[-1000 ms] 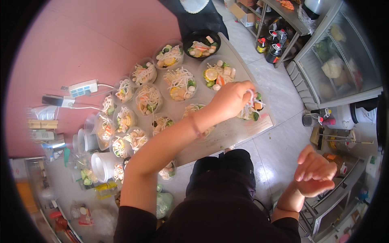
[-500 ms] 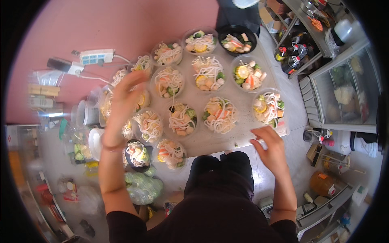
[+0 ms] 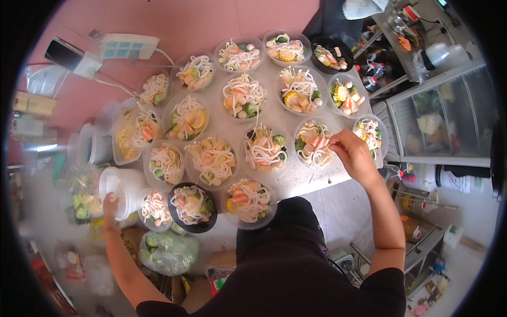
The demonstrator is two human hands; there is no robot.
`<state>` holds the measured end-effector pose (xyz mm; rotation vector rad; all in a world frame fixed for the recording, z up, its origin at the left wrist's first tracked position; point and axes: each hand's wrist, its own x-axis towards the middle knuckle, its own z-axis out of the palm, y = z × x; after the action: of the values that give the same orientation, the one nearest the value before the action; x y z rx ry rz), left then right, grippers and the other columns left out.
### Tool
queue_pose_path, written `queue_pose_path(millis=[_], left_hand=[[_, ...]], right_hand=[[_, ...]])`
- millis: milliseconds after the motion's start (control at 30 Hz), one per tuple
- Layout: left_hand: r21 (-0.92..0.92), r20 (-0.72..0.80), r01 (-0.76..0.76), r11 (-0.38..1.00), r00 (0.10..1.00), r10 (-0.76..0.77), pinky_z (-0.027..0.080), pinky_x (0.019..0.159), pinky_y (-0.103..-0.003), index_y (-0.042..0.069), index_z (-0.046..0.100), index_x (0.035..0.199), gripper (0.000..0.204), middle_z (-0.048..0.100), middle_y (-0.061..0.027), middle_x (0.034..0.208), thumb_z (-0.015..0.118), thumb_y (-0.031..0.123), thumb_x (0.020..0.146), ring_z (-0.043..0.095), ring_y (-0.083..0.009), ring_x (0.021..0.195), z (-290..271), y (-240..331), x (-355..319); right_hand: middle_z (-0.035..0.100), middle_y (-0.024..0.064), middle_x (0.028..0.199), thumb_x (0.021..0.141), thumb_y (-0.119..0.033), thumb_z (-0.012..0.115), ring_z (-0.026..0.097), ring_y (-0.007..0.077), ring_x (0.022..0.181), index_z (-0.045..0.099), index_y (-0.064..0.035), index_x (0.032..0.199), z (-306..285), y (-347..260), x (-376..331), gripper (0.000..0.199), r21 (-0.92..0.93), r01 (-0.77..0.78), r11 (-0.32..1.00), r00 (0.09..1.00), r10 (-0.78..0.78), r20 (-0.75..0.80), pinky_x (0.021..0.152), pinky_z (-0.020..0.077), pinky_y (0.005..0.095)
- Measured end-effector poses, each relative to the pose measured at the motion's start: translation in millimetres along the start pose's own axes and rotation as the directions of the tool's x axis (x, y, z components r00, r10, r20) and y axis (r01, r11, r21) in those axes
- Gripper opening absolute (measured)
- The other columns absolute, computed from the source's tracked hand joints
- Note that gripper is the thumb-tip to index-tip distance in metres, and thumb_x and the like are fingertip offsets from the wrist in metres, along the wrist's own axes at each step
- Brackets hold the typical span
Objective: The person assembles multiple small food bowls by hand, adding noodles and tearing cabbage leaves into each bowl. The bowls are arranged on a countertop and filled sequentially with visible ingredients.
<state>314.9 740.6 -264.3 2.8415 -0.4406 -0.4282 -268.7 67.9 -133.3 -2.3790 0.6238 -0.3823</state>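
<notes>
My right hand [image 3: 353, 154] is over the near right of the table, thumb and fingertips pinched at the edge of the white noodles in a clear round bowl [image 3: 316, 145]. That bowl also holds broccoli and orange-and-white crab stick pieces. Far to the left, my left hand [image 3: 110, 207] is at the near side of a white tub [image 3: 124, 192] with something white inside. The left fingers are smeared and partly lost against the tub, so their grip is unclear. Beside the tub stand a small bowl [image 3: 156, 207] and a black bowl [image 3: 193, 207], both topped with noodles.
Several more filled bowls cover the table [image 3: 301, 185], among them a black one [image 3: 331, 54] at the far right. A container of enoki mushrooms [image 3: 125, 136] is at the left. A power strip [image 3: 130, 46] and phone [image 3: 63, 53] lie by the wall. A glass-topped chest [image 3: 443, 113] stands right.
My left hand has swung down and left from above the bowls to the white tub. My right hand has gone from spread beside the table edge to pinching at a bowl's noodles. The view has shifted.
</notes>
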Motion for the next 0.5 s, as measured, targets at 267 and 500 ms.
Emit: queue_pose_path(millis=[267, 500], left_hand=[[-0.259, 0.292, 0.067, 0.964, 0.956, 0.012, 0.04, 0.098, -0.031, 0.006, 0.043, 0.136, 0.058, 0.053, -0.0147, 0.127, 0.067, 0.011, 0.084, 0.05, -0.0243, 0.118, 67, 9, 27], [-0.313, 0.281, 0.095, 0.945, 0.96, -0.003, 0.045, 0.084, -0.033, 0.007, 0.055, 0.118, 0.037, 0.061, -0.0095, 0.105, 0.061, 0.005, 0.081, 0.057, -0.0218, 0.098, 58, 16, 27]], right_hand=[[0.056, 0.0102, 0.107, 0.089, -0.011, 0.054, 0.066, 0.0283, 0.088, 0.059, -0.0132, 0.104, 76, 6, -14, 0.016, -0.471, -0.062, 0.88, 0.96, 0.182, 0.214, 0.067, 0.0536, 0.0396], [0.061, 0.011, 0.093, 0.083, 0.001, 0.067, 0.064, 0.0238, 0.08, 0.064, -0.0013, 0.099, 39, -9, -19, 0.016, 0.056, -0.163, 0.985, 0.984, 0.167, -0.068, 0.068, 0.0533, 0.0322]])
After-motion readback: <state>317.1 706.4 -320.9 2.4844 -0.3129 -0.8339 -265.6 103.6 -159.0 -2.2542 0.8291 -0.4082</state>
